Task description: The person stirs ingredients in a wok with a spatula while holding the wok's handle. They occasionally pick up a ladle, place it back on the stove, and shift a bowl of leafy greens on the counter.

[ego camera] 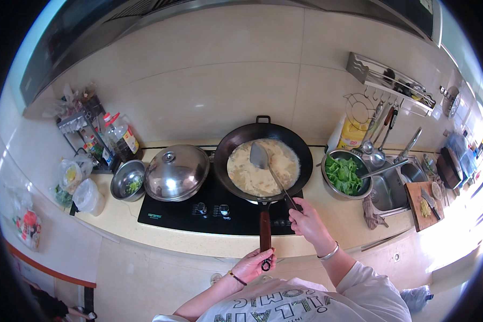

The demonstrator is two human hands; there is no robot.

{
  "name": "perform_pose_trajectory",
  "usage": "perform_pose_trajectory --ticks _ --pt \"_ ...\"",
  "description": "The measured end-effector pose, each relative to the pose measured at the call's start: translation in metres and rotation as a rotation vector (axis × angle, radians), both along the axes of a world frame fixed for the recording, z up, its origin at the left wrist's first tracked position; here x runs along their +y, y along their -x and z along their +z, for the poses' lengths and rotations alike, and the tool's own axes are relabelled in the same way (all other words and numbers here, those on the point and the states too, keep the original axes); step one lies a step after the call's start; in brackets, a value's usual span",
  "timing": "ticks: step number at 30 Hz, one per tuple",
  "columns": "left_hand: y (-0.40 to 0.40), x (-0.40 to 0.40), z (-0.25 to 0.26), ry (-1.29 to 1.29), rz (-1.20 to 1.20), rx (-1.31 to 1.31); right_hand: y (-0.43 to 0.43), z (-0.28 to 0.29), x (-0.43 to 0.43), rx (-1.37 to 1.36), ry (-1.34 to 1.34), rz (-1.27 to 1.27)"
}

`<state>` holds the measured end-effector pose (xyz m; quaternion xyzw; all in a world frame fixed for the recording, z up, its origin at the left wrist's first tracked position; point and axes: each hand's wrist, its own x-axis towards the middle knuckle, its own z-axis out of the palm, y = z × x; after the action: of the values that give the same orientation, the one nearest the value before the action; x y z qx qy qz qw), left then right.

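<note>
A dark wok (pixel 229 141) stands on the black gas hob (pixel 169 217), with pale, creamy soup (pixel 241 173) in it. My left hand (pixel 252 265) grips the end of the wok's reddish-brown wooden handle (pixel 265 231). In my right hand (pixel 306 219) is the handle of a metal spatula (pixel 259 156), whose blade lies over the soup near the middle of the wok. Left of the wok rests a domed steel lid (pixel 177 173). To the right, a steel bowl (pixel 334 189) holds green leaves (pixel 346 175) and a metal utensil handle (pixel 384 169).
At left are a small steel bowl (pixel 122 191) with chopped greens, sauce bottles (pixel 122 141) and plastic bags (pixel 88 197). On the right stand a sink (pixel 388 193), hanging ladles (pixel 377 157) and a cutting board (pixel 416 197) with a knife (pixel 428 199). Part of another person (pixel 50 304) shows lower left.
</note>
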<state>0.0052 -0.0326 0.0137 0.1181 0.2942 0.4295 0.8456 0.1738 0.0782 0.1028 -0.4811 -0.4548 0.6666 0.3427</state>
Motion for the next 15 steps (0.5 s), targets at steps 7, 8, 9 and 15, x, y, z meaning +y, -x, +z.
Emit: perform_pose_trajectory --ticks 7,8,9,15 --pt "0.001 0.000 -0.002 -0.012 -0.010 -0.006 0.013 -0.005 0.012 0.017 0.031 -0.014" --pt "0.001 0.000 -0.003 -0.006 -0.012 -0.005 0.013 -0.006 0.014 0.041 0.054 -0.017" --pt "0.001 0.001 -0.003 -0.016 -0.018 -0.003 0.014 -0.007 0.015 0.065 0.079 -0.020" --pt "0.002 0.001 0.000 -0.013 -0.027 0.003 0.001 -0.014 0.024 0.559 0.426 -0.063"
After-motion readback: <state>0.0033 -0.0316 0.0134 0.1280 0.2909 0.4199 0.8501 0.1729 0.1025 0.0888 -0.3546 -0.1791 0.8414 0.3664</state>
